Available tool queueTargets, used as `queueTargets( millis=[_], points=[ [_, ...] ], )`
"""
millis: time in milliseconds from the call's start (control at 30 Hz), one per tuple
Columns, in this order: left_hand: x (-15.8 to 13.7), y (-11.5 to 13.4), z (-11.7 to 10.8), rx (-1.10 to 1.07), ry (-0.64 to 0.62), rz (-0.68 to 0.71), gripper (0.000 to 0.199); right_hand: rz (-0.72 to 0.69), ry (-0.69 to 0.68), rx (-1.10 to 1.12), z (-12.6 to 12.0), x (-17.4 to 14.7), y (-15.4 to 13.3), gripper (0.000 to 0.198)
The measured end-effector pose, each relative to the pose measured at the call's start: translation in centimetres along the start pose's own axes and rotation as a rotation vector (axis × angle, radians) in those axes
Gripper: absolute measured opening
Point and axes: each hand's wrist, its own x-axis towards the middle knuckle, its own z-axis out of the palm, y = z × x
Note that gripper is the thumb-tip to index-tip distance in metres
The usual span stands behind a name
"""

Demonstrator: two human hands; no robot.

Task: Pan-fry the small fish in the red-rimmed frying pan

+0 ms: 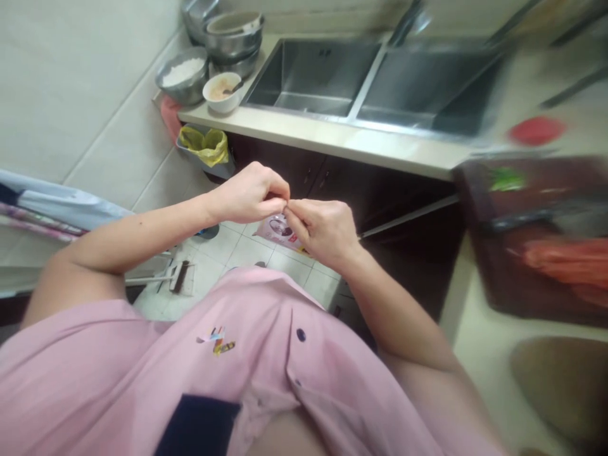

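In front of my body, above the floor, my left hand (251, 195) and my right hand (327, 231) meet at the fingertips. Both are closed in a pinch. Whatever lies between the fingers, if anything, is hidden or too small to name. Below and behind the hands, a pink printed bag (278, 229) lies on the tiled floor, partly covered by my right hand.
A double sink (318, 76) is set in the counter ahead. At its left stand a white bowl (219, 104), a metal bowl of white powder (183, 85) and stacked bowls (235, 41). A yellow-lined bin (204, 149) hangs below. At right lies a dark cutting board (494, 278).
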Motion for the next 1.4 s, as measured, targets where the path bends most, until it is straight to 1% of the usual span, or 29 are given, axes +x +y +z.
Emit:
queueTargets(
  millis=[167,333,467,567,633,800,867,933,1033,1133,1267,1400],
  points=[
    [-1.5,-0.1,0.3,-0.111,0.054,-0.148,0.019,-0.053,0.060,-0.195,1.6,0.2,-1.0,0.041],
    [-2.9,0.5,0.7,-0.254,0.072,-0.302,0.016,-0.120,0.024,-0.322,2.0,0.1,-2.1,0.039],
    [-3.8,1.0,1.3,-0.390,0.039,-0.440,0.016,-0.176,-0.001,-0.356,2.1,-0.1,-2.7,0.033],
    [-4.3,1.2,1.3,-0.394,0.008,-0.514,0.020,-0.175,-0.016,-0.305,2.3,-0.1,-2.5,0.036],
    [-4.6,1.3,1.0,-0.285,-0.025,-0.478,0.022,-0.169,-0.032,-0.241,2.4,-0.1,-2.2,0.040],
    [-5.1,1.3,0.1,0.117,-0.130,-0.283,0.024,-0.147,-0.073,-0.067,2.5,0.0,-1.5,0.039],
    [-5.1,1.3,0.0,0.209,-0.122,-0.239,0.025,-0.139,-0.095,0.058,2.3,0.2,-1.3,0.036],
    [-4.9,1.4,0.0,0.263,-0.067,-0.202,0.025,-0.134,-0.126,0.188,2.1,0.6,-1.2,0.031],
    [-4.8,1.5,0.0,0.305,0.005,-0.148,0.024,-0.114,-0.146,0.267,1.9,1.1,-1.2,0.033],
    [-4.6,1.6,-0.2,0.329,0.016,-0.118,0.023,-0.108,-0.118,0.243,1.8,1.4,-1.5,0.039],
    [-4.5,1.7,-0.5,0.300,0.028,-0.186,0.017,-0.119,-0.047,0.171,1.9,1.5,-2.0,0.041],
    [-4.7,1.0,0.0,0.179,0.139,-0.198,0.017,-0.130,0.017,0.056,1.9,1.4,-2.7,0.041]
  ],
)
